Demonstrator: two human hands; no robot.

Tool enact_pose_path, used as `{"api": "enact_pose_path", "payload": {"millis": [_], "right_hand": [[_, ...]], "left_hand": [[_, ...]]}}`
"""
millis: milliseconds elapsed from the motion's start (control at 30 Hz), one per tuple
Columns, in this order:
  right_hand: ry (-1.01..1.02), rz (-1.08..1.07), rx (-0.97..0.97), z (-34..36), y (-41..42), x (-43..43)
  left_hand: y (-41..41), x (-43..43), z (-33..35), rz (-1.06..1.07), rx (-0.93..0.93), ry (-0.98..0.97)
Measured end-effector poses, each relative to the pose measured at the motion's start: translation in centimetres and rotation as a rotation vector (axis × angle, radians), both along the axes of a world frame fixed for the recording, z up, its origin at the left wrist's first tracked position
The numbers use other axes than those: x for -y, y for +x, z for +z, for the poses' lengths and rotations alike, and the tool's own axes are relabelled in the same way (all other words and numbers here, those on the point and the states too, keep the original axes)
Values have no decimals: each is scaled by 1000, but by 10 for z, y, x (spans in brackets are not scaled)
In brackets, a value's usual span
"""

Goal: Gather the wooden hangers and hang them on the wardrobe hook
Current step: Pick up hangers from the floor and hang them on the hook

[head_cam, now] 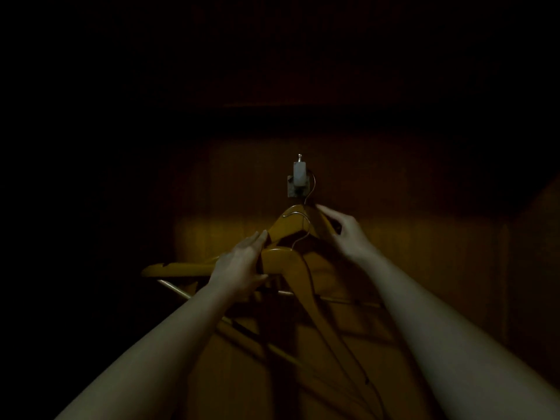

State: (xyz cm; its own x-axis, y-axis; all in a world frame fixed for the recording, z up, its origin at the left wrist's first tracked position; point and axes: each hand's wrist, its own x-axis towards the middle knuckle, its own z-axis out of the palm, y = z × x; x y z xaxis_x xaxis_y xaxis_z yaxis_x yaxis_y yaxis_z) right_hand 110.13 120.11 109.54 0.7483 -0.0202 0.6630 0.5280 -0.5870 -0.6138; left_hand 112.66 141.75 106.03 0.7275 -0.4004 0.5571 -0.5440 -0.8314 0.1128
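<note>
One hanger (285, 227) is being hung by its wire on the hook (299, 177), steadied at its shoulder by the fingertips of the right hand (342, 233), apparently so the wire seats properly. A second hanger (291, 262) is being gripped by the left hand (239, 268) just below, its wire lifted toward the hook, probably for hanging next.

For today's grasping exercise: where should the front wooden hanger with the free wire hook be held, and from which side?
Grip the front wooden hanger at its curved neck from the left, as the left hand does, leaving its wire hook free below the wall hook.
</note>
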Motion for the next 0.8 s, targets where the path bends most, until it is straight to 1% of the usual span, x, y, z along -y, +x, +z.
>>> {"api": "enact_pose_path", "payload": {"millis": [133, 200, 300, 367, 433, 533, 667, 733, 800], "right_hand": [[-9, -30, -38, -8, 19, 2], [-59, -101, -64, -10, 29, 2], [-144, -264, -75, -13, 42, 1], [-194, -351, 35, -21, 41, -2], [-205, -377, 166, -29, 36, -7], [-263, -514, 225, -32, 30, -12], [-311, -645, 192, -31, 23, -22], [-316, -671, 158, -32, 20, -24], [-366, -680, 95, -33, 10, -27]], "left_hand": [[14, 2, -8, -12, -20, -18], [17, 4, -15, -21, -34, -50], [25, 6, -22, -25, 25, -86], [28, 8, -29, -24, 42, -113], [29, 11, -35, -13, 51, -132], [32, 14, -41, 2, 61, -160], [33, 14, -45, 1, 76, -160], [31, 12, -46, -26, 27, -157], [25, 8, -45, -59, -43, -159]]}}
